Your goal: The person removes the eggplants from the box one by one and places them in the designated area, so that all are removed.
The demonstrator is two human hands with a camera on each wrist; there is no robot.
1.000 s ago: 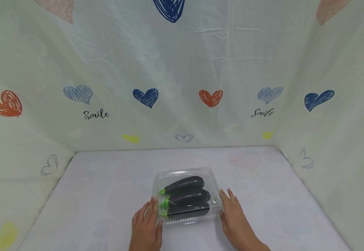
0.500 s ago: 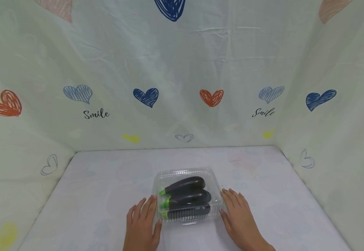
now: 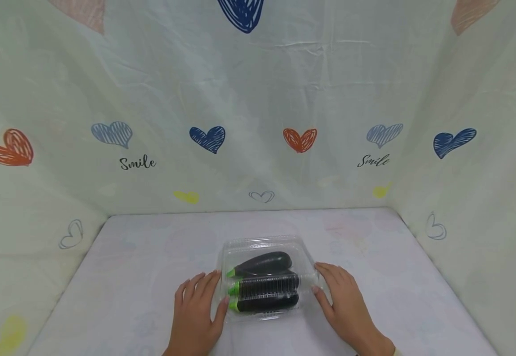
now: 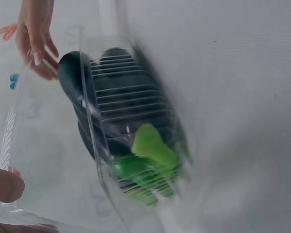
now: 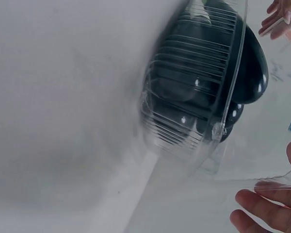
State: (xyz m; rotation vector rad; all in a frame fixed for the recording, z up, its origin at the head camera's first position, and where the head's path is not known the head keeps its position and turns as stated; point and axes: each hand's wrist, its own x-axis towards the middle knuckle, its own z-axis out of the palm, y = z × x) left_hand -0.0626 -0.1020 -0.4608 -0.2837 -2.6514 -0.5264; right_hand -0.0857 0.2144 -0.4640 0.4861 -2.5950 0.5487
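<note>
A clear plastic clamshell box [image 3: 258, 316] sits at the table's middle with three dark eggplants [image 3: 263, 264] in it, their green stem ends to the left. Its transparent lid [image 4: 8, 136] stands tilted up from the ribbed tub in both wrist views. My left hand [image 3: 195, 316] pinches the lid's left edge, thumb on the near side and fingers behind. At the opposite edge my right hand [image 3: 344, 306] does the same, the rim passing between thumb and fingers [image 5: 266, 208] in the right wrist view. The lid's clear outline is hard to follow in the head view.
A white-covered table [image 3: 151, 257] lies under the box. Behind and beside it hangs a pale curtain [image 3: 258, 99] printed with hearts and the word Smile.
The lid's ribbed front wall has risen from the near eggplant to the middle one. Both hands have shifted slightly outward and up with it; the eggplants have hardly moved.
</note>
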